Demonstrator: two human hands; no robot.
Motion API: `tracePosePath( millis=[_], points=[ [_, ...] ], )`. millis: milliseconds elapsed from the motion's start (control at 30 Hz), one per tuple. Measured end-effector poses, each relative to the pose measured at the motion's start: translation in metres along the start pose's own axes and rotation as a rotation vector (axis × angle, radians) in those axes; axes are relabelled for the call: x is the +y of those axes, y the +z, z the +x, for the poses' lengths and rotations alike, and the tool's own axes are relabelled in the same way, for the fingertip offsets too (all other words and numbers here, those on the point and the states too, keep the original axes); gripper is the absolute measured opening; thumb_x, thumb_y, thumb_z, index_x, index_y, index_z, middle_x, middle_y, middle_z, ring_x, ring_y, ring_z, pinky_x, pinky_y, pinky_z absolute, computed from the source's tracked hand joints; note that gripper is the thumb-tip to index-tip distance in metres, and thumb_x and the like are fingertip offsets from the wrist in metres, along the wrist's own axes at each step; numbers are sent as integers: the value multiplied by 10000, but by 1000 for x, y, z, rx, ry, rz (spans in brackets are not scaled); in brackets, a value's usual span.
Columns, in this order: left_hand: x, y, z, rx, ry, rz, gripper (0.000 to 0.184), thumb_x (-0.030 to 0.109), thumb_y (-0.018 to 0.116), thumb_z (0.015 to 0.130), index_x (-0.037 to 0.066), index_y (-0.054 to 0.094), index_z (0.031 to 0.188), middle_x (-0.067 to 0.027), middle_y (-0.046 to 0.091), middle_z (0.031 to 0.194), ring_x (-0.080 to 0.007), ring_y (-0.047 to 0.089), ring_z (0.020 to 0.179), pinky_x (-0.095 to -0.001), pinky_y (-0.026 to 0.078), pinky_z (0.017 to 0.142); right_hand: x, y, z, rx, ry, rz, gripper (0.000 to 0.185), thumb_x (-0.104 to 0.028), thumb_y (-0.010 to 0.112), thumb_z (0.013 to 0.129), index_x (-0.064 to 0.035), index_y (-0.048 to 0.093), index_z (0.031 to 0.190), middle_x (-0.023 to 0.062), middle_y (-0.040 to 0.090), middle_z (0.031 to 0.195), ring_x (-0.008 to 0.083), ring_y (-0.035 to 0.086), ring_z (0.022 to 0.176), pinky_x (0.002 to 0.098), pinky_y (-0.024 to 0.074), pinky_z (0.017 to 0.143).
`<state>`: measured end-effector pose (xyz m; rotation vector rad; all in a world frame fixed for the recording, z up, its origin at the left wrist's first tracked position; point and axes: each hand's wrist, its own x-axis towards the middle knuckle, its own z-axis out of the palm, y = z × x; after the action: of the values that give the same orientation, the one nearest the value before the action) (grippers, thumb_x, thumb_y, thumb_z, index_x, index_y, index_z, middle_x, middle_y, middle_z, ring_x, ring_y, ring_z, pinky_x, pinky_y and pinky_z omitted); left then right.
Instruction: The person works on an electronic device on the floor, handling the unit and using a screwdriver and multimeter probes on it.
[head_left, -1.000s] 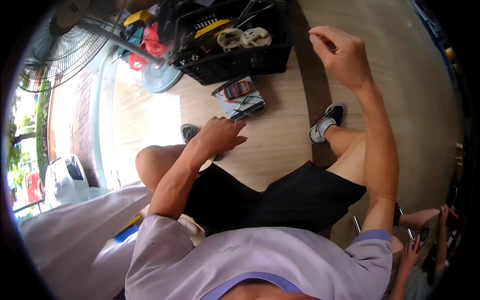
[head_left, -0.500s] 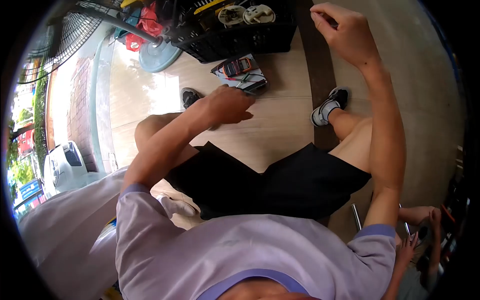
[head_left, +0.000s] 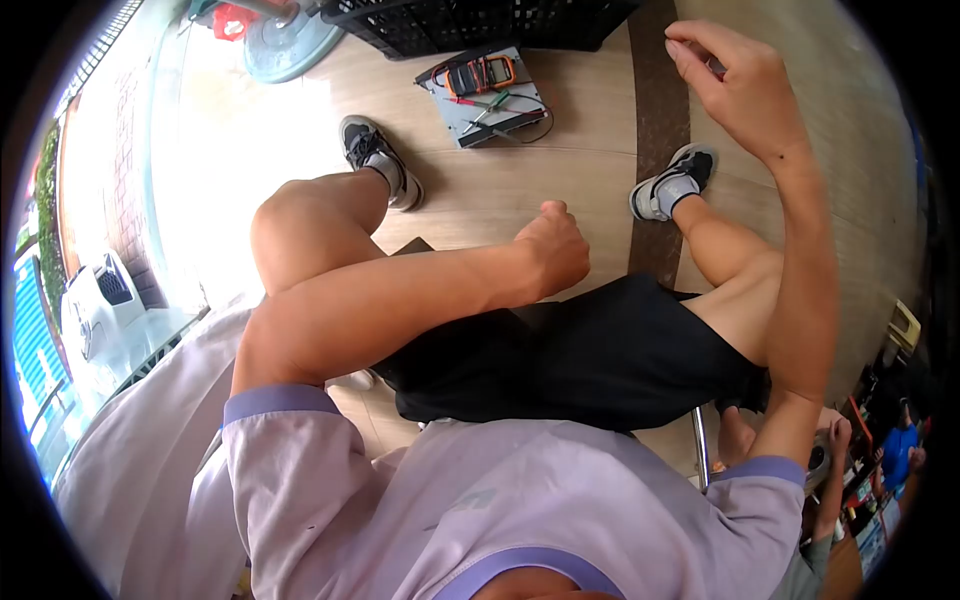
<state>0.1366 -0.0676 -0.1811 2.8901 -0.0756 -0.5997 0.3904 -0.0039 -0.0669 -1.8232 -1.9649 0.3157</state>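
Observation:
My left hand (head_left: 555,250) is a loose fist above my lap, fingers curled under; whatever it holds, if anything, is hidden. Raised at the upper right, my right hand (head_left: 738,88) has its fingers bent in toward the thumb. A small dark bit shows between them, too small to name. On the floor ahead lies a flat grey metal box (head_left: 462,125). An orange-and-black multimeter (head_left: 480,76) rests on top of it, with a red test probe (head_left: 466,101), a green-handled screwdriver (head_left: 497,101) and a black lead. Neither hand touches these.
A black plastic crate (head_left: 490,28) stands beyond the box. To its left is a round pale-blue fan base (head_left: 292,48). My shoes (head_left: 380,160) flank the box. Behind at the lower right, another person's arm (head_left: 833,470) appears near cluttered goods.
My left hand has drawn back from beside the metal box to above my lap, moving right. The right hand stays raised with bent fingers. The view has shifted, so the crate sits higher.

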Motion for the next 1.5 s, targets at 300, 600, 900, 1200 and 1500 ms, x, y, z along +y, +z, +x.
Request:
tracePosePath(
  millis=[300,600,900,1200,1500],
  points=[
    [-14,-20,-5,-263,-78,-15,246,233,710,870,131,776,1084,-59,752,1072,-304,673,1083,-488,450,993,-6,0,14,27,-157,3,129,-100,706,865,9,716,935,179,714,808,302,709,700,373,556,647],
    [3,-9,-20,-30,-90,121,108,170,647,847,161,736,787,15,692,794,-183,645,825,-360,416,770,-8,9,18,-49,-173,-63,126,-105,696,868,3,718,930,174,720,813,301,720,719,375,563,664],
    [0,-31,-17,42,-104,63,106,187,643,867,195,734,814,30,691,806,-173,640,837,-342,407,754,-12,23,18,-200,-40,-70,253,-184,671,949,-45,693,1160,116,718,902,235,659,748,343,528,702],
    [-5,-23,-12,55,-150,45,119,185,632,871,188,736,813,24,710,820,-176,656,856,-348,413,745,-20,23,19,-185,-91,-83,250,-182,668,945,-43,690,1151,126,713,886,272,655,735,365,519,693],
    [-5,-15,-16,28,-132,34,127,180,629,882,174,746,834,17,717,835,-191,663,859,-347,425,750,-15,27,20,-192,-115,-70,246,-174,669,939,-50,687,1151,122,707,868,277,653,720,371,513,677]
  ],
)
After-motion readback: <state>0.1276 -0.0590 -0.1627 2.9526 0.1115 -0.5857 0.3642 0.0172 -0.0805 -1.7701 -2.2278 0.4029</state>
